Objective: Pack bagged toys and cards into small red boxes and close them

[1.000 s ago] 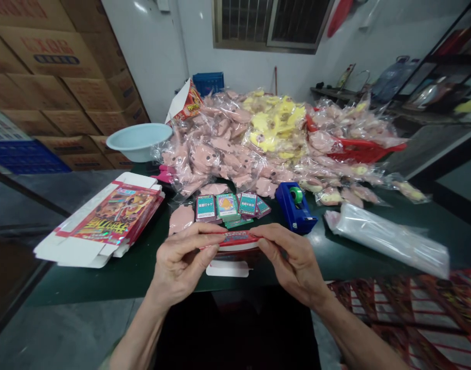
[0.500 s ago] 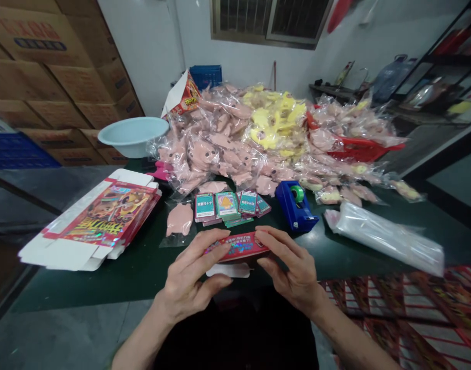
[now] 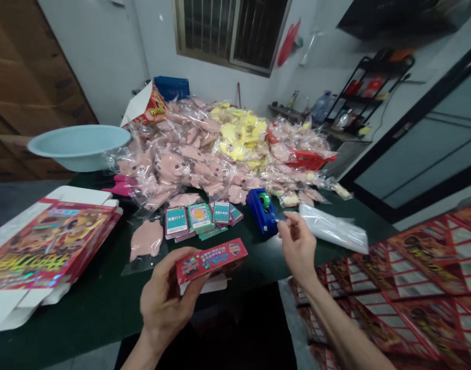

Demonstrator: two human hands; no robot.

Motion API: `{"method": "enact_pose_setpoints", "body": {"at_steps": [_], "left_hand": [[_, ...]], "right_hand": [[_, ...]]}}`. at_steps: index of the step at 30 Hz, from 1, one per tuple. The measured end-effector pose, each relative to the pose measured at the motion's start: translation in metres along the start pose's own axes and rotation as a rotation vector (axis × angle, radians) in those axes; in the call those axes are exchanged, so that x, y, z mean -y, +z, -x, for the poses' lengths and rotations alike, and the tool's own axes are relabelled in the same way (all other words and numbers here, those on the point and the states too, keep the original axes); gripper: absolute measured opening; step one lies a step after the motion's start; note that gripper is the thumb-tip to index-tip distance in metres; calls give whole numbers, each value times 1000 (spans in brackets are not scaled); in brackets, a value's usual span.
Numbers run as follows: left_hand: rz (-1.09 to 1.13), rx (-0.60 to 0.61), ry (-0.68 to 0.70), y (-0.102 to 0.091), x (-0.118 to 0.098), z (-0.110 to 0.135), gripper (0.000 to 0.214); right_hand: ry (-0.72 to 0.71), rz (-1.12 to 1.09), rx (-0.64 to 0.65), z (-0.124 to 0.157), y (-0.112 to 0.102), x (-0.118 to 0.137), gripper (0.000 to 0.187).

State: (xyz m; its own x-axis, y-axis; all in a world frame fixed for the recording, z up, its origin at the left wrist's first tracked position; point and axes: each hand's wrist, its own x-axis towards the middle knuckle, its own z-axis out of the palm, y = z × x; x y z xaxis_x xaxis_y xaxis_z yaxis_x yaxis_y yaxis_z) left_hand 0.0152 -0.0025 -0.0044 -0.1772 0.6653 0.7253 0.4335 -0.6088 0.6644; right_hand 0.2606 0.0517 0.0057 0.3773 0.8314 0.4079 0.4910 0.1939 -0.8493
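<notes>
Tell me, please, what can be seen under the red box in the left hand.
Below the red box, part of a white piece shows. The box and the left hand cover the rest, so I cannot tell whether it is attached.

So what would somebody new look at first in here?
Probably the big heap of pink bagged animal shapes across the far side of the table, with bright yellow ones in the middle. Nearer, the left hand holds a red box, and the right hand is by the blue tape dispenser.
</notes>
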Motion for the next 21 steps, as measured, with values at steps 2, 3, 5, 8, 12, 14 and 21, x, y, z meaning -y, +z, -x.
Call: {"method": "enact_pose_setpoints", "body": {"at_steps": [2,3,5,8,12,14,21], "left_hand": [[35,-29,-12,3,0,4,58],[37,-44,-17,4,-1,5,59],[33,-62,-12,7,-1,9,57],[-6,-62,-2,8,-2,11,54],[-86,-64,63,7,-2,8,50],[-92,-58,84,7,-1,6,49],[-128,-78,94,5,-3,5,49]], "right_hand": [[106,83,-15,-26,-9,-18,32],[145,110,18,-38,-11,-25,28],[239,152,124,-55,-11,-32,21],[468,215,285,-70,-6,-26,19],[765,244,364,-82,-1,-8,26],[854,220,344,-86,2,-1,30],[875,29,149,-74,12,3,31]]}}
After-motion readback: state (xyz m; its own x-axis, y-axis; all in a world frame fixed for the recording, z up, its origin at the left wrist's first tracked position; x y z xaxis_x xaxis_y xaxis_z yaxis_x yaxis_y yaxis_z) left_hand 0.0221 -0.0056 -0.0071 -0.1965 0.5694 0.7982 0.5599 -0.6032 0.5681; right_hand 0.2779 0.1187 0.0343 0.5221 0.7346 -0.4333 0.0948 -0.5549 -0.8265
